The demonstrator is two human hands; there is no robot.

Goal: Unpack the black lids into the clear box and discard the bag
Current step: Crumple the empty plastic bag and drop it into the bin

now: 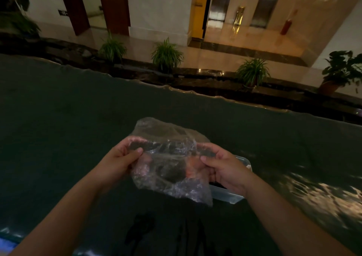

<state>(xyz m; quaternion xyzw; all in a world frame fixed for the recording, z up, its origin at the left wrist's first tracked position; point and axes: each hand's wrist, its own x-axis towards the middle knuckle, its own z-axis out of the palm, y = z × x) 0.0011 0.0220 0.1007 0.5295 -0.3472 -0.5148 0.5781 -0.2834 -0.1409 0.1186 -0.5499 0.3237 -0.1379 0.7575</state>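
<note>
Hands meet over the near middle of the dark worktop (pixel 58 109): your left hand (pixel 119 158) and right hand (pixel 221 167) each pinch one side of the single clear bag (pixel 168 169), thumbs pressed shut on the film. Dark shapes inside suggest black lids (pixel 172 172) remain unpacked; their number cannot be counted. Just behind, partly hidden, one clear box (pixel 231 196) waits. Discarding looks undone. Four potted plants (pixel 166 55) line the far ledge.

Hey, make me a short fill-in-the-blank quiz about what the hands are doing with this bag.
1. Both hands, left hand and right hand, hold the crinkled clear plastic bag by its ____ edge.
2. The clear plastic box lies beneath the ____ hand.
3. The dark shapes inside the bag are ____ in colour.

Missing words: top; right; black
</note>
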